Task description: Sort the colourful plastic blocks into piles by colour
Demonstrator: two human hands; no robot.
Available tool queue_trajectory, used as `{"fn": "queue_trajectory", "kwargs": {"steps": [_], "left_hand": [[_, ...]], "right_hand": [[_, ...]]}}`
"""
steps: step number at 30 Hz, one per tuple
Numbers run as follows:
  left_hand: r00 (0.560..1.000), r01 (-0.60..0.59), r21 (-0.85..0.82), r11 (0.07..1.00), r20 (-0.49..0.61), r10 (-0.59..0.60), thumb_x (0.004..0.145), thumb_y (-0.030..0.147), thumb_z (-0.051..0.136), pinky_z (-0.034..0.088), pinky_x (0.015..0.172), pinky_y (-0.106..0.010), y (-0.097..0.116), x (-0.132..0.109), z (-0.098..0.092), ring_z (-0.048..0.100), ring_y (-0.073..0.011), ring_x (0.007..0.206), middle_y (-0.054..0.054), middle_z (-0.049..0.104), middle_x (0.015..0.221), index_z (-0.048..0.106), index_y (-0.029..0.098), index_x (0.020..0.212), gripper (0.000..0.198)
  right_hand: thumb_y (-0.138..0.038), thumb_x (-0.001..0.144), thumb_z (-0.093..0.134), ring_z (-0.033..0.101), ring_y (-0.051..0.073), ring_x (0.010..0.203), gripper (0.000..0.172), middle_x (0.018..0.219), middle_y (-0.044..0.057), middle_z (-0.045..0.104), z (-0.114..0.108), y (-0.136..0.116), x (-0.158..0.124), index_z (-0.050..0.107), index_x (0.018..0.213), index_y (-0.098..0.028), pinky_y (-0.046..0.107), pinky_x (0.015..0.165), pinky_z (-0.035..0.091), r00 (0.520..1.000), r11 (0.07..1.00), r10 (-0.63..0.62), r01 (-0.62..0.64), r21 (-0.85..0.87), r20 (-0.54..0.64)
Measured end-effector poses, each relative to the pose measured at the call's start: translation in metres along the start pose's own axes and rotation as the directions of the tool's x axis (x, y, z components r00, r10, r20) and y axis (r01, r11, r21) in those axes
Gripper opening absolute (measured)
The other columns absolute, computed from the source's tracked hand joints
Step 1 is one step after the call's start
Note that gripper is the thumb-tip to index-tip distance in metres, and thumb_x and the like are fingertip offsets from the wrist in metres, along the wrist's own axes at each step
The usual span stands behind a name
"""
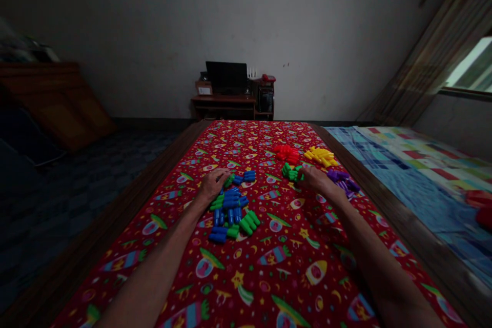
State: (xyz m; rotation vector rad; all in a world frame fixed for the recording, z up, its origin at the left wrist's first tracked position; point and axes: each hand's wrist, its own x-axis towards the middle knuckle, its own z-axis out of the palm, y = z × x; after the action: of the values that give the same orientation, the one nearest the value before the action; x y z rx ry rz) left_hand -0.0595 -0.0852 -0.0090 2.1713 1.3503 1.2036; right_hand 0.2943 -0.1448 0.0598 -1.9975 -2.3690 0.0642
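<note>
On the red patterned cloth lies a mixed group of blue plastic toy blocks (231, 198) and green blocks (250, 222), each made of joined rounded tubes. At that group's far left edge, my left hand (214, 184) has its fingers closed on a green block (229, 180). To the right, my right hand (315, 180) reaches over a small pile of green blocks (289, 171), its fingertips closed on one at the pile's right side. The fingers partly cover that block. Purple blocks (343, 181) lie just right of my right wrist.
Behind the green pile are red blocks (286, 154) and yellow blocks (321, 156). The cloth (269, 277) covers a long wooden-edged table. A bed (384, 164) adjoins on the right. A desk with a monitor (226, 77) stands by the far wall, a wooden cabinet (49, 102) at left.
</note>
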Motion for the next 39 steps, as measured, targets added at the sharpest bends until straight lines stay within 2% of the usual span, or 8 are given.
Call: {"fn": "queue_trajectory", "kwargs": {"steps": [4, 7, 12, 22, 27, 31, 35, 39], "left_hand": [[0.995, -0.049, 0.045, 0.998, -0.086, 0.053, 0.082, 0.053, 0.045, 0.048, 0.09, -0.036, 0.014, 0.006, -0.005, 0.063, -0.0227, 0.09, -0.009, 0.07, 0.089, 0.063, 0.022, 0.069, 0.038], [0.996, -0.06, 0.048, 0.997, -0.067, 0.063, 0.084, 0.051, 0.044, 0.048, 0.081, -0.032, 0.039, 0.008, -0.005, 0.061, -0.0203, 0.079, -0.006, 0.066, 0.078, 0.06, 0.021, 0.065, 0.039], [0.99, -0.091, -0.014, 0.996, 0.107, 0.092, 0.087, 0.053, 0.043, 0.046, 0.067, -0.028, 0.093, 0.001, 0.005, 0.056, -0.0163, 0.064, -0.001, 0.059, 0.062, 0.059, 0.021, 0.06, 0.045], [0.977, -0.02, -0.029, 0.999, 0.21, 0.026, 0.088, 0.047, 0.044, 0.044, 0.058, -0.025, 0.108, -0.009, 0.02, 0.058, -0.0156, 0.06, 0.0, 0.061, 0.059, 0.059, 0.019, 0.063, 0.041], [0.991, 0.062, -0.047, 0.997, 0.118, -0.056, 0.084, 0.048, 0.052, 0.049, 0.057, -0.027, 0.112, -0.008, 0.025, 0.065, -0.0186, 0.065, 0.0, 0.067, 0.069, 0.057, 0.022, 0.087, 0.027], [0.982, -0.02, 0.103, 0.994, 0.191, 0.0, 0.084, 0.044, 0.05, 0.051, 0.066, -0.029, 0.099, 0.005, -0.001, 0.066, -0.0201, 0.072, -0.004, 0.07, 0.077, 0.059, 0.022, 0.086, 0.024], [0.958, 0.028, 0.345, 0.938, 0.258, -0.124, 0.079, 0.046, 0.05, 0.049, 0.068, -0.029, 0.064, 0.016, -0.05, 0.066, -0.0227, 0.076, -0.006, 0.072, 0.082, 0.065, 0.021, 0.082, 0.029], [0.826, 0.115, 0.462, 0.879, 0.447, -0.343, 0.069, 0.045, 0.057, 0.049, 0.068, -0.026, 0.042, 0.014, -0.082, 0.066, -0.0215, 0.078, -0.004, 0.073, 0.086, 0.067, 0.02, 0.085, 0.031]], "right_hand": [[-0.018, 0.085, 0.055, 0.061, 0.018, 0.071, 0.015, 0.084, 0.012, 0.069, -0.006, -0.01, -0.003, 0.068, 0.091, -0.015, 0.025, 0.059, 0.035, 0.995, 1.0, -0.002, 0.002, -0.005, -0.099], [-0.021, 0.091, 0.048, 0.06, 0.017, 0.07, 0.02, 0.08, 0.011, 0.069, -0.007, -0.032, -0.007, 0.067, 0.092, -0.014, 0.025, 0.064, 0.038, 0.941, 0.971, -0.143, 0.194, 0.143, -0.307], [-0.035, 0.093, 0.05, 0.06, 0.013, 0.064, 0.032, 0.093, 0.009, 0.072, 0.005, -0.088, -0.013, 0.06, 0.117, -0.016, 0.022, 0.062, 0.042, 0.825, 0.65, -0.369, 0.558, 0.516, -0.428], [-0.031, 0.081, 0.062, 0.053, 0.01, 0.061, 0.021, 0.07, 0.0, 0.062, 0.012, -0.089, 0.0, 0.065, 0.093, -0.014, 0.02, 0.056, 0.039, 0.908, 0.522, -0.317, 0.409, 0.748, -0.276], [-0.038, 0.077, 0.062, 0.044, 0.008, 0.056, 0.024, 0.061, -0.004, 0.051, 0.012, -0.089, 0.006, 0.062, 0.079, -0.015, 0.02, 0.052, 0.034, 0.928, 0.498, -0.277, 0.359, 0.789, -0.247], [-0.046, 0.077, 0.059, 0.047, 0.01, 0.057, 0.03, 0.062, -0.002, 0.054, 0.002, -0.06, 0.016, 0.059, 0.075, -0.016, 0.021, 0.053, 0.036, 0.923, 0.563, -0.076, 0.352, 0.748, -0.377], [-0.041, 0.079, 0.058, 0.056, 0.016, 0.066, 0.025, 0.072, 0.004, 0.064, 0.007, -0.01, 0.023, 0.063, 0.078, -0.016, 0.026, 0.064, 0.041, 0.821, 0.779, 0.168, 0.229, 0.584, -0.546], [-0.029, 0.081, 0.055, 0.062, 0.02, 0.075, 0.022, 0.08, 0.01, 0.07, 0.027, 0.016, 0.024, 0.069, 0.087, -0.013, 0.028, 0.071, 0.043, 0.848, 0.884, 0.209, 0.049, 0.465, -0.488]]}}
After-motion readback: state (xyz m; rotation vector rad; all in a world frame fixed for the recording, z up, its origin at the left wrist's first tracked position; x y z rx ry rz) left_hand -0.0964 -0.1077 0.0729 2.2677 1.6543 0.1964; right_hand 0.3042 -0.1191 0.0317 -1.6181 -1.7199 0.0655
